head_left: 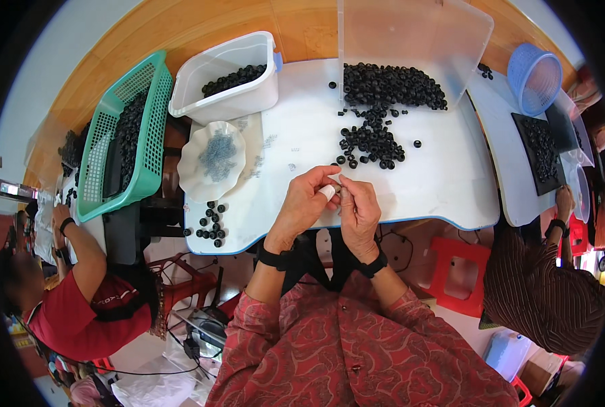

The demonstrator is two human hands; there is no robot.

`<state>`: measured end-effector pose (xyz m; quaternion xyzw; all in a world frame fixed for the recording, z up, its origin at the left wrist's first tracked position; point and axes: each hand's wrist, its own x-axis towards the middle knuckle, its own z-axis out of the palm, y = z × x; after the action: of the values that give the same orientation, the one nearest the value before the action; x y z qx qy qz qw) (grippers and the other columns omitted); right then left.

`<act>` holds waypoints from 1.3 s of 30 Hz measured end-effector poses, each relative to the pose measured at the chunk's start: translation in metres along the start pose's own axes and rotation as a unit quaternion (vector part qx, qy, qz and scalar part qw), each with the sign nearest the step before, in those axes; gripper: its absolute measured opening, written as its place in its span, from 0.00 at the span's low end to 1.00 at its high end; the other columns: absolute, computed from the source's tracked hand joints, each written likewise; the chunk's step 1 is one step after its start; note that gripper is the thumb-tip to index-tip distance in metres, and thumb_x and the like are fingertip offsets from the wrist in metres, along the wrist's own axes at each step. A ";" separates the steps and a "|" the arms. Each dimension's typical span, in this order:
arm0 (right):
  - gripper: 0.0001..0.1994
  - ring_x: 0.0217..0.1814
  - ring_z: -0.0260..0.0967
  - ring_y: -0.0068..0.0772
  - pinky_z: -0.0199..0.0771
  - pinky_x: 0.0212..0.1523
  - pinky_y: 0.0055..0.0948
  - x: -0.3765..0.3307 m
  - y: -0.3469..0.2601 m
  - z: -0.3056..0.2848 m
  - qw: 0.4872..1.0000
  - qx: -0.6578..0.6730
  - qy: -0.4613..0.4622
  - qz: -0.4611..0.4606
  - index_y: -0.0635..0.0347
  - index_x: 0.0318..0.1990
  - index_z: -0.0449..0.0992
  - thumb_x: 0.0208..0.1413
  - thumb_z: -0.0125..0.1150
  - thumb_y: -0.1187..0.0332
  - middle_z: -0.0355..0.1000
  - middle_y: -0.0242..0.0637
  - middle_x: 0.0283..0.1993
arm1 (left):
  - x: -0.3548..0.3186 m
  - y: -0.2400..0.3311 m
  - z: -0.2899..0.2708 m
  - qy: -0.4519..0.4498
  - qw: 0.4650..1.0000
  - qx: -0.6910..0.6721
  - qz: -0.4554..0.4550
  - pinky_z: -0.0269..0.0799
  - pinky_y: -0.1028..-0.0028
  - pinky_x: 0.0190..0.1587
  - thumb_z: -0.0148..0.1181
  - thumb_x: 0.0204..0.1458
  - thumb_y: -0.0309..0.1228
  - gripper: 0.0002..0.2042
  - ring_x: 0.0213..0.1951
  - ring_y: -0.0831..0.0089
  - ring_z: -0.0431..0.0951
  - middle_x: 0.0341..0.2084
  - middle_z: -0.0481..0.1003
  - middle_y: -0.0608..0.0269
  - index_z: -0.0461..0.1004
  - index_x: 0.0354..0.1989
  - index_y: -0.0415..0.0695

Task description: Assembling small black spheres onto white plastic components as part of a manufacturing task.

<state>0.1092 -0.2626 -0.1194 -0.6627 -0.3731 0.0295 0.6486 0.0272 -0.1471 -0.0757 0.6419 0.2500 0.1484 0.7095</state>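
My left hand (pixel 304 203) and my right hand (pixel 361 214) meet over the table's near edge, fingertips pinched close together. Whatever lies between the fingers is too small and covered to make out. A white wrap (pixel 328 191) sits on a finger of my left hand. Just beyond my hands is a loose heap of small black round parts (pixel 370 144), trailing back to a larger pile (pixel 394 86) in a tilted clear bin (pixel 411 34). A scalloped cream dish (pixel 188 178) with small bluish translucent pieces (pixel 219 156) stands to the left, above several black parts (pixel 211 224).
A white tub (pixel 261 91) and a green basket (pixel 149 152), both holding black parts, stand at the left. A blue basket (pixel 534 78) and a dark tray (pixel 519 136) are at the right. One person (pixel 92 305) sits left, another (pixel 543 292) right, near a red stool (pixel 458 254).
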 end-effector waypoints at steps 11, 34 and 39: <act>0.08 0.40 0.73 0.33 0.77 0.37 0.27 0.002 0.004 -0.003 1.000 0.009 -0.019 -0.010 0.62 0.48 0.79 0.64 0.57 0.79 0.72 0.41 0.43 | 0.001 -0.008 0.000 0.028 0.999 -0.021 -0.009 0.80 0.77 0.38 0.54 0.61 0.17 0.17 0.33 0.76 0.81 0.37 0.81 0.57 0.71 0.59 0.32; 0.03 0.30 0.72 0.29 0.75 0.29 0.26 -0.001 0.010 0.005 1.000 -0.007 0.014 0.010 0.66 0.43 0.74 0.64 0.58 0.78 0.72 0.41 0.41 | 0.032 -0.005 0.018 0.149 0.861 0.474 0.103 0.75 0.55 0.40 0.63 0.52 0.27 0.11 0.37 0.44 0.78 0.36 0.74 0.43 0.80 0.44 0.39; 0.03 0.31 0.73 0.30 0.74 0.30 0.27 0.000 0.009 0.004 1.000 -0.018 0.016 0.016 0.65 0.43 0.74 0.64 0.59 0.78 0.72 0.41 0.41 | 0.025 -0.012 0.009 0.182 0.884 0.393 0.174 0.76 0.58 0.38 0.63 0.47 0.20 0.12 0.35 0.50 0.80 0.36 0.76 0.46 0.78 0.42 0.37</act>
<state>0.1111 -0.2582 -0.1281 -0.6803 -0.3529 0.0228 0.6420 0.0515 -0.1428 -0.0914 0.8631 0.2972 0.2729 0.3036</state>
